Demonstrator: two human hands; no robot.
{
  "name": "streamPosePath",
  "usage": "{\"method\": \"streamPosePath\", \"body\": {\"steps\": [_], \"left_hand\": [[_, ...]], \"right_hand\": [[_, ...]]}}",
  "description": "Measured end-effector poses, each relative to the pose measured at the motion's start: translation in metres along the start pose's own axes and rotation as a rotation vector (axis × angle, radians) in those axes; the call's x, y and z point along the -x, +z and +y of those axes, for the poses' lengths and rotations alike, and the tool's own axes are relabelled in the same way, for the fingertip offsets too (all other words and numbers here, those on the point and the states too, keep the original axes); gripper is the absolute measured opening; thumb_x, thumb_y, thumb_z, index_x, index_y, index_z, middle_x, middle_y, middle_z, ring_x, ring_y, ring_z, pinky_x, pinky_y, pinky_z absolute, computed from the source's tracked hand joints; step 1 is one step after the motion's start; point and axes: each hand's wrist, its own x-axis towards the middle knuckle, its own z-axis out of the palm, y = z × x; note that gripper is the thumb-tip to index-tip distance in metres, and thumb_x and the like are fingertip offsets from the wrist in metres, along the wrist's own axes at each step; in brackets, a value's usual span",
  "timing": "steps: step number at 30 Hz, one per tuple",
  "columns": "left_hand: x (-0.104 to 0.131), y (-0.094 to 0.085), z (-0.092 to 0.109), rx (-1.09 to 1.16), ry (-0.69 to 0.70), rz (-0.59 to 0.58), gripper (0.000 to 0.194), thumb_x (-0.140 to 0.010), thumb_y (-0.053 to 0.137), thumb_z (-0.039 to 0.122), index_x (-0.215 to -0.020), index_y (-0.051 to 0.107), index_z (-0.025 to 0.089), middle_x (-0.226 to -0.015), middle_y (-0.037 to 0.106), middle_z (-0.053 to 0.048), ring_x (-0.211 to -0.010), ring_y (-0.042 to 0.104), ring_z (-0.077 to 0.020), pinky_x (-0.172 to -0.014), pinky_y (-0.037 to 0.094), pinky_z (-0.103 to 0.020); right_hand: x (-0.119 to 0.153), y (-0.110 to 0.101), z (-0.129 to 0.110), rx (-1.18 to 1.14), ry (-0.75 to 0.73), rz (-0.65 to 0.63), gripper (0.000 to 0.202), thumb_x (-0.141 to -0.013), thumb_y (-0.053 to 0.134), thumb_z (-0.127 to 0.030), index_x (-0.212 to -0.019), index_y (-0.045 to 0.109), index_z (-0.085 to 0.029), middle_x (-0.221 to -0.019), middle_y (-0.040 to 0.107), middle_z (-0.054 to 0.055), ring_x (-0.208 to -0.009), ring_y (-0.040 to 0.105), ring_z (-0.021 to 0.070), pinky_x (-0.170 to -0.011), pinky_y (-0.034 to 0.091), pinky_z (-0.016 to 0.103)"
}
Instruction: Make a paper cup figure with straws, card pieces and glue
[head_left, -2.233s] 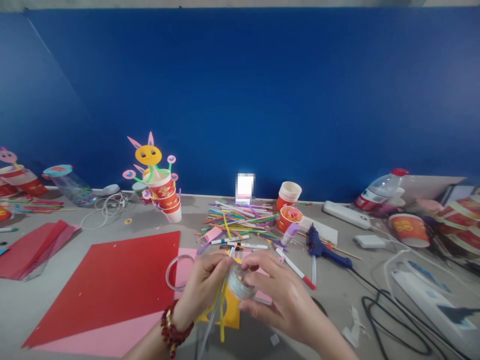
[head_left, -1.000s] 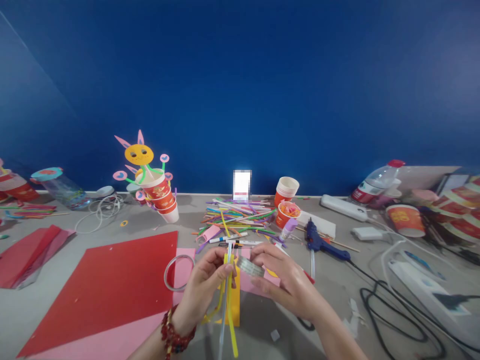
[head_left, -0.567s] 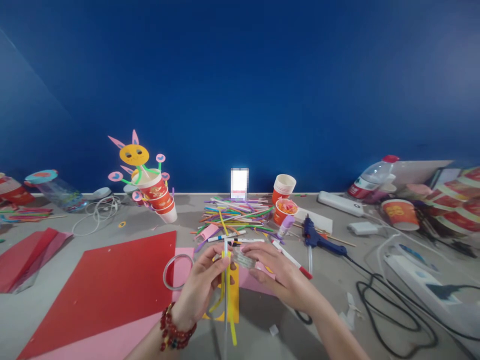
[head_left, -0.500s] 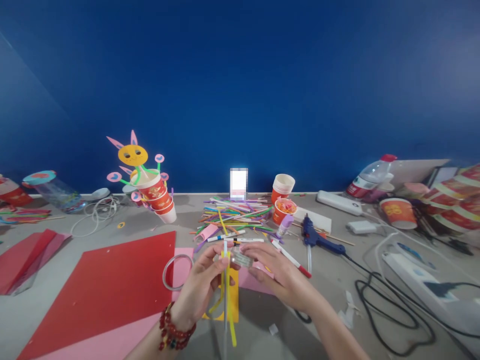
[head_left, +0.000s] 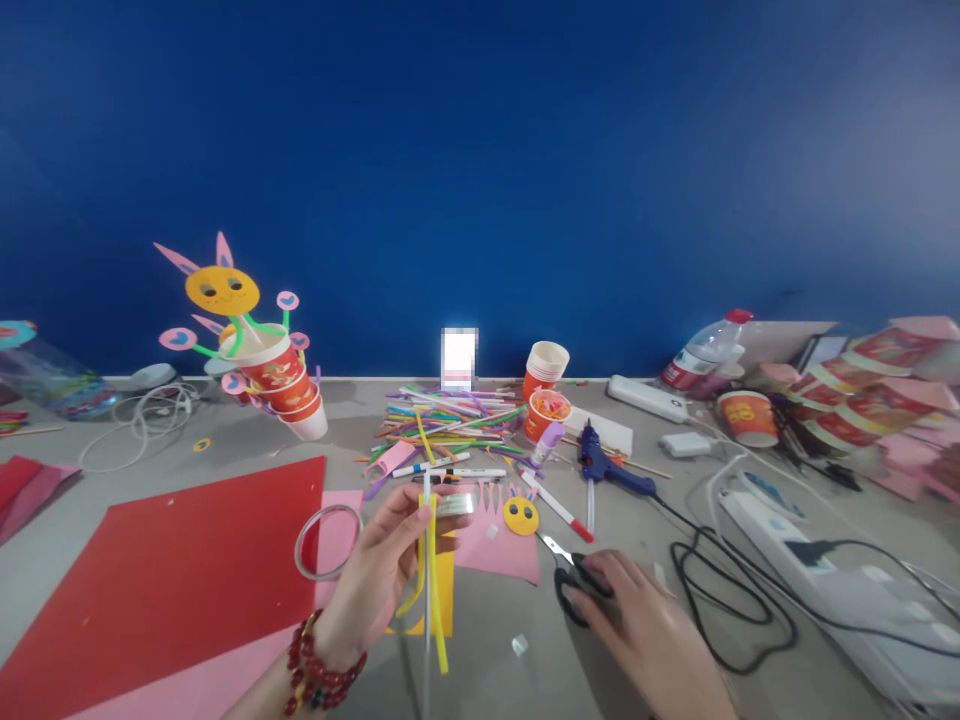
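My left hand [head_left: 386, 555], wearing red bead bracelets, pinches a thin white stick [head_left: 427, 640] together with yellow strips [head_left: 439, 625]. A piece of clear tape [head_left: 456, 503] reaches out to the right of its fingertips. My right hand [head_left: 637, 620] has its thumb and fingers on the black handles of the scissors [head_left: 574, 570], which lie on the table with blades pointing up and left. Beneath the left hand is yellow paper [head_left: 442, 595]. A small yellow bunny face [head_left: 521, 514] rests on pink paper [head_left: 495, 555] between the hands.
Red paper [head_left: 195, 560] and a tape ring [head_left: 298, 545] lie left. A decorated cup figure [head_left: 277, 375] stands behind. Many coloured sticks [head_left: 450, 425] are heaped at the back. To the right are a glue gun [head_left: 611, 470], its black cable and a power strip [head_left: 817, 600].
My right hand has left the clear tape by the left hand and moved right and down onto the scissors. The left hand still holds the stick and strips. The view has shifted right.
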Motion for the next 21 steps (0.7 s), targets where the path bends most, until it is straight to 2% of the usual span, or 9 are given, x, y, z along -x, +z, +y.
{"method": "streamPosePath", "body": {"steps": [3,5,10,14,18,21], "left_hand": [[-0.001,0.001,-0.002,0.044,-0.021,-0.034,0.014,-0.084,0.072,0.028,-0.091,0.062,0.021,-0.106,0.073,-0.004,-0.1,0.072,-0.0238,-0.087,0.058,-0.035],[-0.001,0.001,-0.003,0.081,-0.025,-0.062,0.012,-0.087,0.07,0.027,-0.092,0.063,0.02,-0.107,0.074,-0.005,-0.104,0.071,-0.0254,-0.092,0.056,-0.038],[-0.001,-0.001,-0.002,0.134,-0.015,-0.071,0.011,-0.088,0.068,0.026,-0.095,0.064,0.019,-0.109,0.074,-0.007,-0.109,0.069,-0.0276,-0.098,0.053,-0.041],[-0.001,-0.002,-0.001,0.118,-0.011,-0.056,0.016,-0.087,0.068,0.029,-0.101,0.065,0.02,-0.113,0.074,-0.008,-0.11,0.069,-0.0282,-0.099,0.052,-0.042],[-0.002,-0.002,-0.001,0.104,-0.006,-0.045,0.023,-0.087,0.068,0.03,-0.107,0.065,0.021,-0.109,0.075,-0.007,-0.106,0.071,-0.0276,-0.098,0.053,-0.042],[-0.002,-0.002,-0.001,0.104,0.005,-0.051,0.028,-0.087,0.068,0.031,-0.112,0.065,0.021,-0.11,0.074,-0.008,-0.106,0.071,-0.0279,-0.096,0.054,-0.043]], "right_hand": [[0.009,0.006,0.004,0.073,-0.022,-0.004,0.013,-0.089,0.056,-0.033,-0.093,0.061,-0.023,-0.088,0.071,0.008,-0.078,0.069,0.0266,-0.068,0.055,0.037],[0.007,0.007,0.005,0.103,0.013,-0.037,0.01,-0.088,0.055,-0.029,-0.086,0.062,-0.022,-0.083,0.071,0.008,-0.077,0.069,0.0273,-0.068,0.054,0.037],[-0.005,-0.007,0.013,0.077,0.129,-0.241,0.012,-0.084,0.053,-0.03,-0.08,0.063,-0.024,-0.079,0.073,0.007,-0.078,0.071,0.0286,-0.065,0.052,0.036],[-0.01,-0.023,0.02,-0.033,0.214,-0.422,0.011,-0.079,0.054,-0.031,-0.082,0.063,-0.026,-0.073,0.073,0.002,-0.068,0.071,0.0246,-0.059,0.049,0.031],[-0.002,-0.036,0.029,-0.156,0.24,-0.508,0.02,-0.067,0.058,-0.023,-0.086,0.065,-0.026,-0.069,0.069,0.0,-0.069,0.069,0.0232,-0.063,0.05,0.03],[0.015,-0.039,0.031,-0.434,0.344,-0.567,0.031,-0.066,0.063,-0.021,-0.097,0.063,-0.026,-0.07,0.065,-0.002,-0.054,0.061,0.0162,-0.051,0.046,0.024]]}}
